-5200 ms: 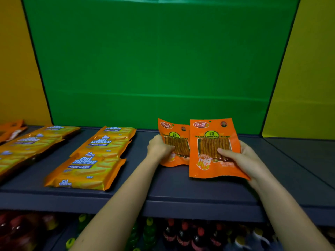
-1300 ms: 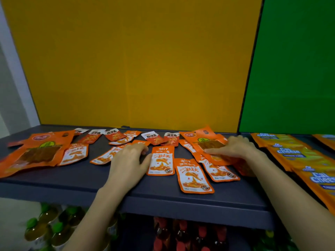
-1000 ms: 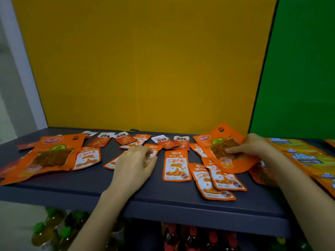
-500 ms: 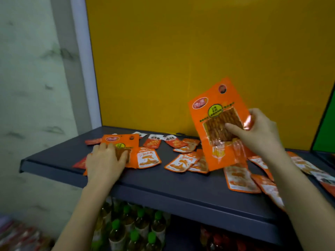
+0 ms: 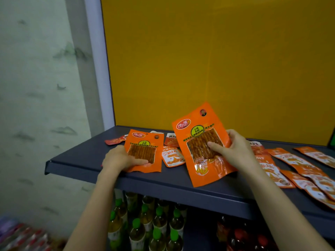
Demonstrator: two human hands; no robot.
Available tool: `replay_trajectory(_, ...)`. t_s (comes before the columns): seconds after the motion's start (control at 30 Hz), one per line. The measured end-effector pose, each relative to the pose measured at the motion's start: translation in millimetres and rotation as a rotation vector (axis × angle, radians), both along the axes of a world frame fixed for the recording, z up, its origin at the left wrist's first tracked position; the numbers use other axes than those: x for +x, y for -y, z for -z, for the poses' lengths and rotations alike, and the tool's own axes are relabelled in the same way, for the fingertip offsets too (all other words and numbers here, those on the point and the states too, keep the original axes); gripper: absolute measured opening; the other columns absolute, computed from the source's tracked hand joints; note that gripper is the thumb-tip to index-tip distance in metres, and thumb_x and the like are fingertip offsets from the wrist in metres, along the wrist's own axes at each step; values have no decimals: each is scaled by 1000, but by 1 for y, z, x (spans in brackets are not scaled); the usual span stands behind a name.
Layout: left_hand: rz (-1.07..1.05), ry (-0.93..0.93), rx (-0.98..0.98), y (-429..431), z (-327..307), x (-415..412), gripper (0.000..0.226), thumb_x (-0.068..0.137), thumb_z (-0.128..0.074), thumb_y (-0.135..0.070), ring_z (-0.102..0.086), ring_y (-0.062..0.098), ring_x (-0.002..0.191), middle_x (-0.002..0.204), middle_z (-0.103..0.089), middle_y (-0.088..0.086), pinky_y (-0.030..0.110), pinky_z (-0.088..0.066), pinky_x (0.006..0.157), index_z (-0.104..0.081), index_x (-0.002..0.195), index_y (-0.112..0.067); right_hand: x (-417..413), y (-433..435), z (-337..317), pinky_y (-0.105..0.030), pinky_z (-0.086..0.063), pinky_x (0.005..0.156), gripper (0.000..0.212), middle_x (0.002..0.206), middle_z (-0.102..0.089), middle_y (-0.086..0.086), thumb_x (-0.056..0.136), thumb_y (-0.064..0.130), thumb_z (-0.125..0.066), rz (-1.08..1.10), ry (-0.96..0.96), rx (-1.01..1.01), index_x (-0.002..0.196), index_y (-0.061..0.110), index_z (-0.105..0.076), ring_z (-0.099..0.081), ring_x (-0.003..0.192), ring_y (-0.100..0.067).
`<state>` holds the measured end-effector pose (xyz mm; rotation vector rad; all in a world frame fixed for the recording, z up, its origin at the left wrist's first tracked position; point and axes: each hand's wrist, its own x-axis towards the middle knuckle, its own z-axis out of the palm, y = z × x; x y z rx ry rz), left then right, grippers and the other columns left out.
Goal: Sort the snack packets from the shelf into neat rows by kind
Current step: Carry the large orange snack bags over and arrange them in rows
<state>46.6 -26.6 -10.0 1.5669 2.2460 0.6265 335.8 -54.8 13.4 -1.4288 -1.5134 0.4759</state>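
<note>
Change: right hand grips tilted packet, lower than before.
Left hand: pinches flat packet on shelf.
Hidden: left fingers.

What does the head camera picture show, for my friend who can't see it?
The right hand holds a big orange snack packet tilted above the dark shelf, while the left hand grips a matching packet lying there. Around them lie small orange sachets.
</note>
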Motion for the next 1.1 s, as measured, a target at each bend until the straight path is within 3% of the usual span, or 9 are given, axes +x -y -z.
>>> replay_trajectory(0.07, 63, 98, 52, -3, -1, -6, 54, 57, -80, -55, -59, 30, 102, 109, -66, 11, 43, -47, 92, -61, 91, -16, -3, 2, 2, -48, -50, 90, 34, 95, -61, 4, 76, 30, -74, 16, -25, -4, 100, 24, -50, -62, 96, -21)
replay_trajectory(0.2, 149, 248, 176, -3, -2, -11, 40, 69, -79, -36, -58, 31, 107, 112, -67, 12, 43, -45, 96, -66, 100, -16, -7, 5, 7, -47, -51, 90, 35, 98, -60, 2, 76, 30, -74, 51, -81, -9, 101, 24, -50, -62, 99, -23)
replay_trajectory(0.3, 237, 479, 283, 5, -4, -10, 19, 74, -76, -22, -62, 27, 98, 96, -68, 5, 34, -48, 79, -61, 85, -23, -5, 3, 10, -47, -52, 89, 36, 97, -61, 3, 76, 29, -74, 49, -160, -27, 102, 24, -50, -63, 98, -23)
replay_trajectory(0.4, 303, 743, 327, 13, -9, -8, 17, 78, -70, -13, -63, 16, 77, 86, -67, 2, 24, -45, 61, -59, 85, -24, -3, 1, 13, -46, -52, 89, 33, 102, -64, 0, 78, 28, -73, 34, -287, -32, 102, 25, -52, -63, 98, -22)
replay_trajectory(0.6, 325, 1010, 460, 23, -19, 13, 20, 79, -67, -10, -63, 17, 80, 89, -67, 3, 28, -47, 68, -60, 91, -25, 13, 12, 14, -29, -52, 68, 26, 103, -68, -4, 80, 24, -71, 46, -510, -16, 102, 24, -56, -66, 88, -18)
replay_trajectory(0.8, 399, 1193, 352, 24, -22, 86, 24, 84, -61, -7, -62, 16, 81, 92, -66, 5, 29, -48, 68, -57, 106, -16, 77, 61, 0, -29, -57, 62, 18, 97, -69, -2, 81, 24, -69, 162, -626, 49, 93, 27, -56, -68, 83, -18)
replay_trajectory(0.9, 471, 1239, 277, 32, -22, 141, 19, 85, -60, -8, -64, 13, 73, 82, -69, 1, 28, -53, 60, -59, 101, -19, 122, 100, -8, -19, -52, 45, 24, 91, -68, 0, 82, 24, -68, 248, -642, 97, 104, 21, -57, -69, 66, -10)
replay_trajectory(1.03, 636, 1282, 153, 59, -19, 225, 13, 86, -57, -6, -67, 4, 55, 62, -72, -7, 20, -55, 52, -62, 92, -16, 189, 162, -14, -15, -50, 43, 21, 85, -67, 0, 84, 16, -65, 379, -667, 177, 104, 17, -58, -66, 52, -2)
replay_trajectory(1.1, 688, 1299, 84, 78, -15, 268, 12, 87, -56, -5, -67, 4, 55, 62, -73, -6, 23, -56, 58, -63, 89, -15, 223, 198, -12, -16, -51, 43, 20, 86, -67, -1, 85, 16, -64, 438, -667, 175, 103, 17, -58, -67, 57, -7)
